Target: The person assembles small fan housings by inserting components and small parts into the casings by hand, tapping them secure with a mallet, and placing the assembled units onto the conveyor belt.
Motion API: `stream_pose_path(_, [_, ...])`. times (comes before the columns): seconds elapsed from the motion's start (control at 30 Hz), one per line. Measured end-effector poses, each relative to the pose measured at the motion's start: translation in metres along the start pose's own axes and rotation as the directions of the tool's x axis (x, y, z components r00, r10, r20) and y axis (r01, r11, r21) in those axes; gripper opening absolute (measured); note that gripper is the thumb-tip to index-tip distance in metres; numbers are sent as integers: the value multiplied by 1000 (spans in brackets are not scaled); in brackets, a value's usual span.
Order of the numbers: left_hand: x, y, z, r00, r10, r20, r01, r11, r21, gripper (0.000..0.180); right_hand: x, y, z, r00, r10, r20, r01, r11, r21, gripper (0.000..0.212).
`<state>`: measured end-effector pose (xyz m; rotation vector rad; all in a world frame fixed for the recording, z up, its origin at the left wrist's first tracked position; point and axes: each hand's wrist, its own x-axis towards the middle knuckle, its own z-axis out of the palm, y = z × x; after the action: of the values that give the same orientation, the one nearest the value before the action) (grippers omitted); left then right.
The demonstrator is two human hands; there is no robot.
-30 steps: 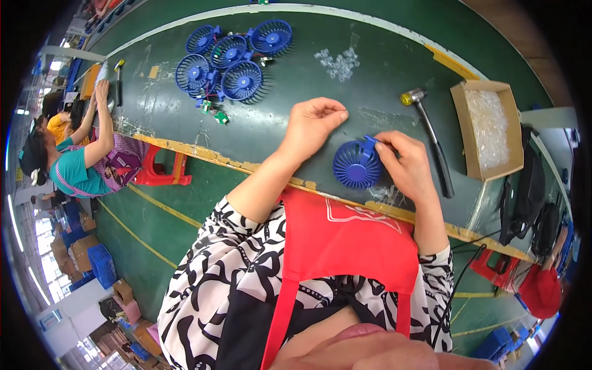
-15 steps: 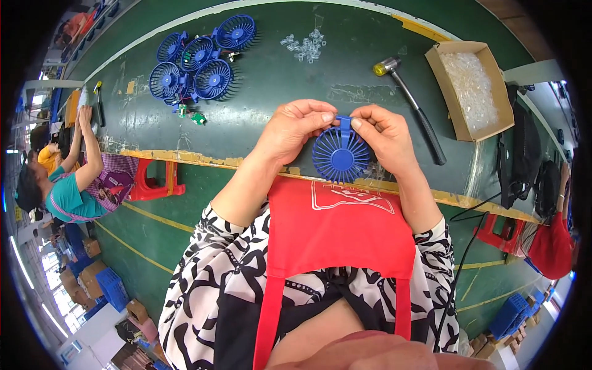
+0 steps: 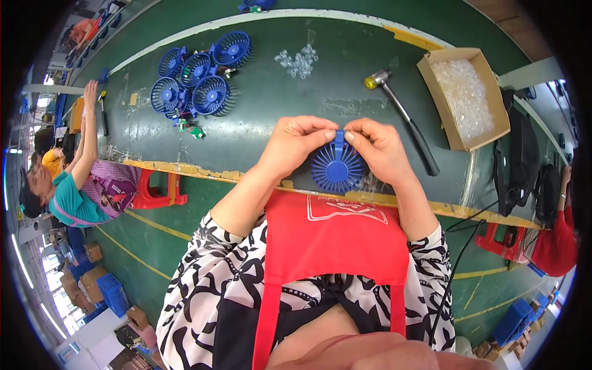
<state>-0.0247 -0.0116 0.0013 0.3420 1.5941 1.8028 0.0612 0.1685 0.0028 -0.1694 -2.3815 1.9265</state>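
Between my hands, at the near edge of the green table, is a blue round fan housing [image 3: 337, 170] with radial slats and a short neck at its top. My left hand [image 3: 297, 143] pinches the neck from the left, thumb and fingertips together. From the other side my right hand [image 3: 377, 148] grips the same neck. Both sets of fingertips nearly meet there and cover any small part between them. Several similar blue fan housings [image 3: 210, 95] lie grouped at the left, with small green circuit boards [image 3: 197, 133] beside them. Small clear plastic pieces [image 3: 300, 61] lie in a loose pile beyond my hands.
A mallet [image 3: 404, 117] with a black handle lies right of my hands. Beyond it stands a cardboard box [image 3: 455, 145] of clear pieces. Another blue part [image 3: 258, 5] is at the far edge. A co-worker [image 3: 73, 192] sits at the left by a red stool [image 3: 154, 192].
The whole view has shifted slightly, so the table sits lower. My hands keep their hold on the fan housing's neck. A blue part now shows at the far edge, and the co-worker's arm reaches farther out.
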Motion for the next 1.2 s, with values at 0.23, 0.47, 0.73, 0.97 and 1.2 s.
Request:
stream_pose_path(0.23, [17, 5, 8, 960, -278, -41, 271, 954, -130, 24, 30, 16, -8, 996, -87, -23, 89, 988, 128, 16])
stream_pose_path(0.47, [85, 72, -8, 962, 249, -115, -132, 789, 601, 24, 53, 48, -17, 976, -46, -213, 53, 998, 27, 18])
stream_pose_path(0.73, [194, 63, 41, 623, 740, 253, -556, 192, 809, 47, 49, 51, -18, 983, -87, -159, 89, 996, 7, 11])
stream_pose_path(0.97, [158, 54, -7, 626, 749, 216, -457, 128, 880, 33, 41, 39, -27, 977, -149, -153, 134, 985, -107, 13])
stream_pose_path(1.2, [96, 75, -134, 832, 554, 18, 87, -162, 983, 34, 57, 48, -16, 958, -241, -158, 222, 967, -128, 12])
